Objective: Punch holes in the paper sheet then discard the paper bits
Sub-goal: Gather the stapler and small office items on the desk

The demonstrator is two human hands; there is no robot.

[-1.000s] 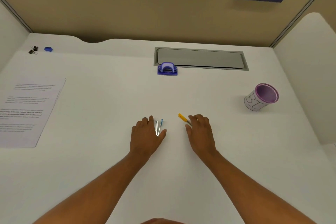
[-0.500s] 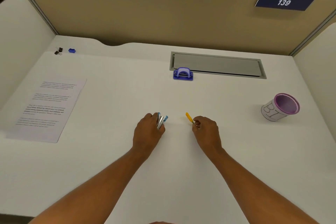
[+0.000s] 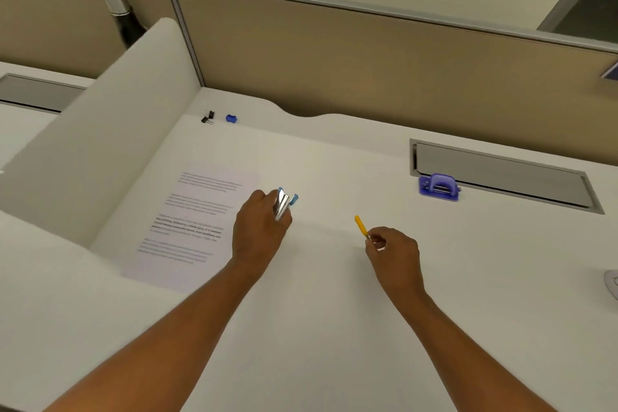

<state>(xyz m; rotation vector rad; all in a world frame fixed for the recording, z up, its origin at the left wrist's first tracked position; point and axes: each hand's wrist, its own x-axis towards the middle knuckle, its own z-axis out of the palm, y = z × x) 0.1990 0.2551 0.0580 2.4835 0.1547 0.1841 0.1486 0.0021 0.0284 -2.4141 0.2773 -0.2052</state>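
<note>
A printed paper sheet (image 3: 197,221) lies flat on the white desk at the left. A purple hole punch (image 3: 438,187) stands at the back right, against the grey cable tray. My left hand (image 3: 259,227) grips a small silver tool with blue tips (image 3: 283,203), just right of the sheet's edge. My right hand (image 3: 394,252) pinches a small yellow-handled tool (image 3: 361,226), its yellow end pointing up and away. Both hands hover over the desk's middle, well short of the punch.
A black binder clip (image 3: 208,117) and a small blue object (image 3: 231,118) sit at the back left corner. A white divider panel (image 3: 110,130) borders the desk's left side. The recessed grey cable tray (image 3: 501,174) runs along the back right. A grey object (image 3: 612,283) peeks in at the right edge.
Both hands closed round the small tools and lifted them off the desk. The view swung left, so the sheet now lies beside my left hand and the purple-rimmed cup is out of frame.
</note>
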